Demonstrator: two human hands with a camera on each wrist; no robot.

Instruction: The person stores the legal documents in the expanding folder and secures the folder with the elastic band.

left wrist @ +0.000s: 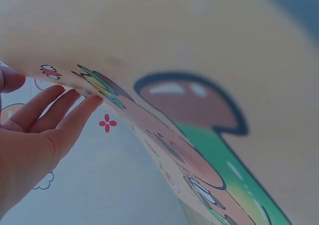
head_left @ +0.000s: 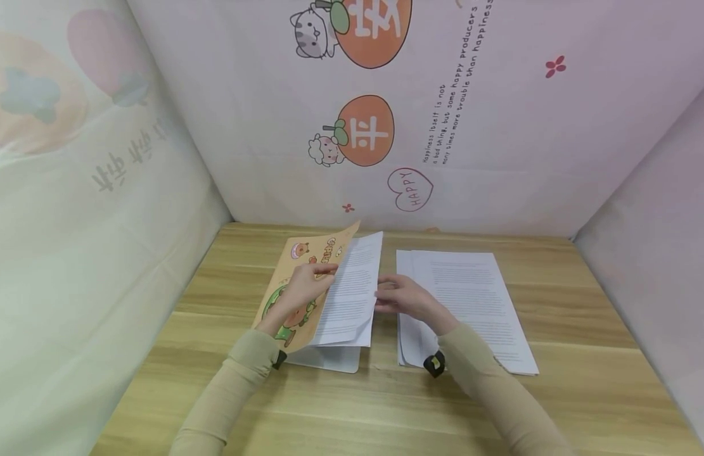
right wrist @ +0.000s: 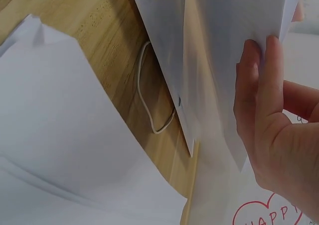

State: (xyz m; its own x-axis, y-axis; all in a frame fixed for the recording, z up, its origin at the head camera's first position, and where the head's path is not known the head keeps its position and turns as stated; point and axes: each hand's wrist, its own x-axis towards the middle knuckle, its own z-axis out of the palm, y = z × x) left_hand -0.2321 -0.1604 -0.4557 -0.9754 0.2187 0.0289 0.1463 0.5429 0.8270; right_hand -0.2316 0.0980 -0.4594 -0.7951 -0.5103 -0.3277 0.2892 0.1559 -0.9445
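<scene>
An orange cartoon folder (head_left: 286, 269) stands partly raised on the table, its front cover tilted up on the left. My left hand (head_left: 305, 288) pinches the cover's free edge between thumb and fingers; the cover (left wrist: 209, 46) fills most of the left wrist view. Printed sheets (head_left: 348, 297) lean inside the folder, over its pale back panel (head_left: 334, 360). My right hand (head_left: 407, 297) pinches their right edge. In the right wrist view, its fingers (right wrist: 269, 80) lie against the white sheets (right wrist: 224, 31), and part of the grip is hidden behind the paper.
A second pile of printed paper (head_left: 471, 291) lies to the right, beneath the right forearm. On the wooden table (head_left: 352, 411) a thin white cord loop (right wrist: 140, 85) shows beside the folder. Printed cloth walls (head_left: 488, 190) close off the back and both sides.
</scene>
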